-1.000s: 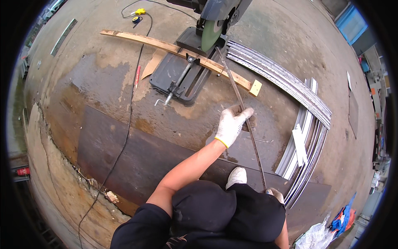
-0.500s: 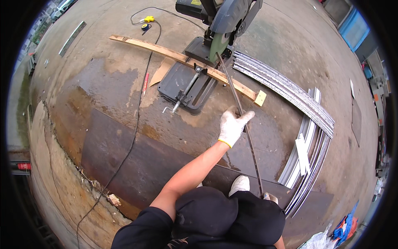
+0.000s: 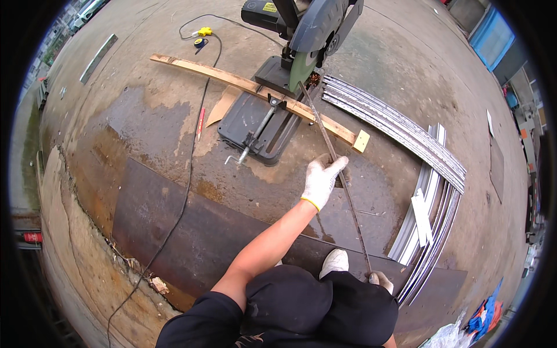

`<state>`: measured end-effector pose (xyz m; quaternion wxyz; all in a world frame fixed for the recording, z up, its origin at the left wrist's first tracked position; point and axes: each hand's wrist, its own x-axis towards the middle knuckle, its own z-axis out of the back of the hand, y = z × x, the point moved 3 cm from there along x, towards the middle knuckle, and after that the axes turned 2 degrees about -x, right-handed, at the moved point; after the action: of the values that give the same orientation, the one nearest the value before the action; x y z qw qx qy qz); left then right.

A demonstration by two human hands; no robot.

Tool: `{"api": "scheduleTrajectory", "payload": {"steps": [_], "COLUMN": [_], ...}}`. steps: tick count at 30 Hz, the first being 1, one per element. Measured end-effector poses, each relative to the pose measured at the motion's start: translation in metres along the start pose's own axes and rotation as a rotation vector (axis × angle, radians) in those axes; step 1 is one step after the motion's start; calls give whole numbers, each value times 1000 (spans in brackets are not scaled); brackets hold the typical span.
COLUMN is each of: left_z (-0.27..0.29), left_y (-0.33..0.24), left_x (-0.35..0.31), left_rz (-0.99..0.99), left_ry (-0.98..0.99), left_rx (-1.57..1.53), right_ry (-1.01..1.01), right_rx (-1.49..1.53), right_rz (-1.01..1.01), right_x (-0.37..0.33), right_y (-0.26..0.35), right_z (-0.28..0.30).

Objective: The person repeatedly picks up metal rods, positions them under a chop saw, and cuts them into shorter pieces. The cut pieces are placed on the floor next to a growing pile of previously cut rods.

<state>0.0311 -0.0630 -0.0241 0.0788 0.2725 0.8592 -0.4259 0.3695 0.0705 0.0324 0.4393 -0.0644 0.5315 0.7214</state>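
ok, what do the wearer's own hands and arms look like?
Left hand: whitish glove, yellow-edged cuff, greyish grime on the fingers; bare forearm below a black sleeve. Right hand: similar off-white glove, partly hidden behind the black-clad knee; cuff and sleeve out of sight.

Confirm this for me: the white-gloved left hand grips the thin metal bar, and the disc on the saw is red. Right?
Not quite: the head view shows the disc on the saw is green, not red. The white-gloved left hand does grip the thin metal bar.
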Motion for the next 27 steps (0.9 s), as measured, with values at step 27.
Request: {"api": "scheduleTrajectory", "payload": {"steps": [27], "left_z": [6], "left_y": [2], "left_x": [4], "left_rz": [103], "left_ry": [103], "left_rx": [-262], "right_ry": [-340], "right_rx": [-217], "right_rz": [146], "right_x": [9], "right_y": [-12], "right_z": [6]}}
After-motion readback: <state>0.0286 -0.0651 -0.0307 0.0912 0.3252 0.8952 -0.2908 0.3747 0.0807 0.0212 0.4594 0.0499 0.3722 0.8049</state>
